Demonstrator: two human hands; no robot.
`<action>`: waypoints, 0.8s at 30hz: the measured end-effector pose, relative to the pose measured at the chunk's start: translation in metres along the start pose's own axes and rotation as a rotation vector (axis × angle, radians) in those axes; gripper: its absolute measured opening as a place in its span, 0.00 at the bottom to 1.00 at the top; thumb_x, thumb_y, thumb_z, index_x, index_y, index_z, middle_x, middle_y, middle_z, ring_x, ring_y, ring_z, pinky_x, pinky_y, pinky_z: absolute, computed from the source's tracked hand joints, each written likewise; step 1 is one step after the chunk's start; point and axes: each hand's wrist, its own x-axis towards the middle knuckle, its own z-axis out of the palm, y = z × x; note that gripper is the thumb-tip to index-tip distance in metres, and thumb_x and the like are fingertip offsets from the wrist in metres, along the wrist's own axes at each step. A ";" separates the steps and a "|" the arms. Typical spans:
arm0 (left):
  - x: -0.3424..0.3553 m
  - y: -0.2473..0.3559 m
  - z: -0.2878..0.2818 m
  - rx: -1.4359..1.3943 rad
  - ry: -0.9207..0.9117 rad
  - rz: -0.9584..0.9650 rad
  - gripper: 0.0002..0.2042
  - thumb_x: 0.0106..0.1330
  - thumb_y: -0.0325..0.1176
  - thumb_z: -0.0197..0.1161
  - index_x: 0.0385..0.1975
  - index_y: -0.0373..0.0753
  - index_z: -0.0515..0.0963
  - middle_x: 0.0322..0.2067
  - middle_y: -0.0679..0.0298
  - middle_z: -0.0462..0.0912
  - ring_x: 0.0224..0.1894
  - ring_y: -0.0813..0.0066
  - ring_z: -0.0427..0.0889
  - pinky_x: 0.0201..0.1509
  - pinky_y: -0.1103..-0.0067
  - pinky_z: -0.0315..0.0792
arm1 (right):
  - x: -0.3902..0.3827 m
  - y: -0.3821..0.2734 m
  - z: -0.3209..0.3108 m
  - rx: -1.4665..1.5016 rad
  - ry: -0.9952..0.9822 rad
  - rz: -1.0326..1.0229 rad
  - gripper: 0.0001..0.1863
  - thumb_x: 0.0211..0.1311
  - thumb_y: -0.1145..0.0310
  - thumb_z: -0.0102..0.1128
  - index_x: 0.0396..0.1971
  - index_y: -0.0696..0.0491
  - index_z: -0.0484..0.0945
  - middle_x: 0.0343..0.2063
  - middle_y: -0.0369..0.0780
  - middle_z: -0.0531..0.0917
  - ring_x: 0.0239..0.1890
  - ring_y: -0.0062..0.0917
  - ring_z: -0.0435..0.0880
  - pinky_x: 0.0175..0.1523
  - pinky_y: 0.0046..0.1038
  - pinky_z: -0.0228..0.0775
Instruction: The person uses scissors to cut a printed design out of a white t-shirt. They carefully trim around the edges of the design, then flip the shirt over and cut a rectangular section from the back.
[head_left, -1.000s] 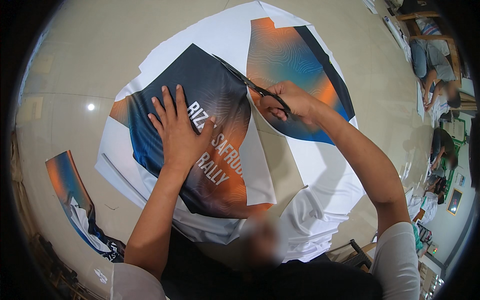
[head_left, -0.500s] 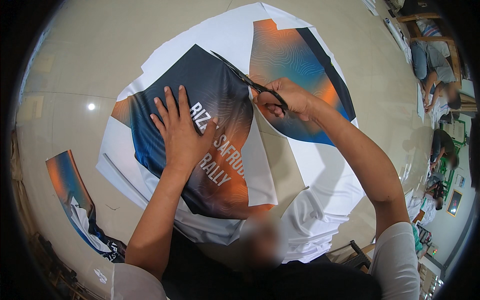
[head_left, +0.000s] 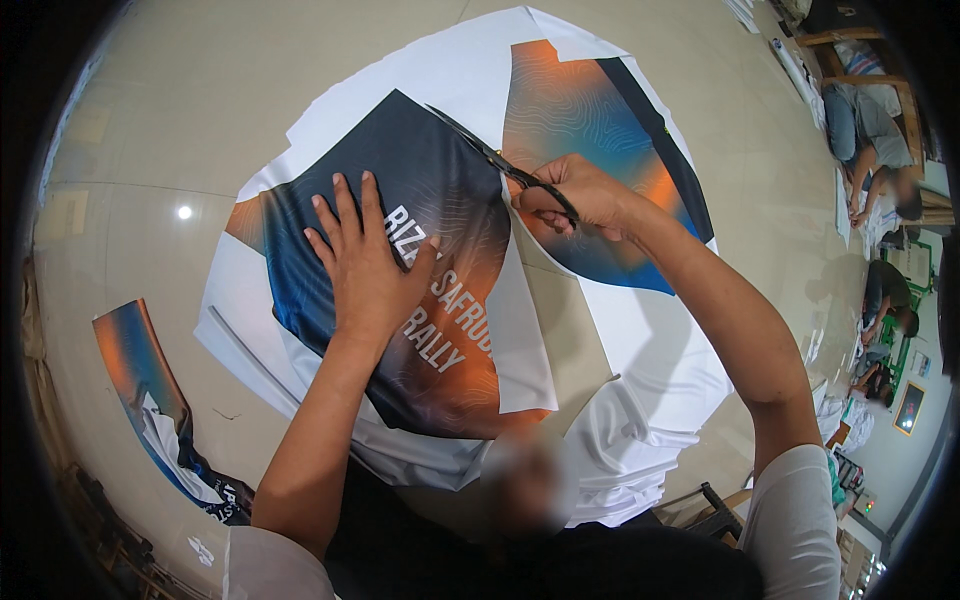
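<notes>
My left hand (head_left: 370, 270) lies flat with fingers spread on a dark printed fabric panel (head_left: 400, 135), which shades into blue and orange and carries pale lettering. My right hand (head_left: 590, 198) grips the handles of black scissors (head_left: 485, 152). Their blades point up and left along the panel's upper right edge and look nearly closed. Around the panel spreads white fabric (head_left: 330, 125) of the same sheet. A second printed area in orange and blue (head_left: 570, 110) with a dark side strip lies beyond the right hand, partly covered by it.
On the tiled floor (head_left: 130, 240), a narrow printed fabric strip (head_left: 150, 350) lies at the left. Bunched white fabric (head_left: 630, 430) gathers near my body. A black metal frame (head_left: 715, 515) stands at lower right. Several people (head_left: 870, 150) sit along the right side.
Almost nothing differs. The whole scene sits slightly farther right in the picture, while both hands and the scissors keep nearly the same place on the fabric.
</notes>
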 end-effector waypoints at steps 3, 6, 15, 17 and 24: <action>0.000 0.001 -0.001 -0.006 -0.008 -0.007 0.52 0.66 0.50 0.75 0.85 0.40 0.52 0.85 0.39 0.44 0.86 0.30 0.36 0.85 0.37 0.34 | 0.004 -0.006 0.001 0.043 0.004 0.000 0.12 0.61 0.62 0.76 0.26 0.53 0.84 0.17 0.31 0.78 0.16 0.13 0.72 0.22 0.21 0.60; 0.001 0.001 -0.002 -0.007 -0.011 -0.004 0.52 0.66 0.50 0.75 0.86 0.41 0.52 0.85 0.39 0.44 0.86 0.30 0.36 0.85 0.37 0.33 | 0.009 -0.011 0.002 0.034 -0.016 -0.026 0.13 0.61 0.61 0.76 0.27 0.54 0.86 0.18 0.31 0.78 0.16 0.13 0.72 0.22 0.21 0.59; 0.000 -0.001 -0.001 0.001 -0.014 -0.005 0.53 0.66 0.50 0.75 0.86 0.41 0.51 0.85 0.40 0.43 0.86 0.31 0.35 0.85 0.37 0.32 | 0.012 -0.012 0.003 0.049 -0.021 -0.023 0.10 0.61 0.64 0.77 0.27 0.55 0.86 0.18 0.31 0.79 0.15 0.12 0.72 0.21 0.20 0.58; 0.000 -0.001 -0.001 0.003 -0.013 -0.005 0.52 0.67 0.50 0.75 0.86 0.41 0.51 0.85 0.40 0.43 0.86 0.30 0.35 0.85 0.37 0.32 | 0.012 -0.012 0.003 0.025 -0.031 -0.025 0.12 0.63 0.63 0.77 0.27 0.53 0.85 0.18 0.31 0.78 0.16 0.12 0.71 0.22 0.19 0.59; 0.000 -0.001 0.000 0.012 -0.013 -0.003 0.52 0.67 0.50 0.75 0.86 0.40 0.51 0.85 0.39 0.44 0.86 0.30 0.36 0.84 0.37 0.33 | 0.009 -0.015 0.005 -0.018 -0.023 -0.027 0.14 0.63 0.60 0.78 0.26 0.53 0.84 0.18 0.32 0.79 0.17 0.13 0.71 0.24 0.19 0.61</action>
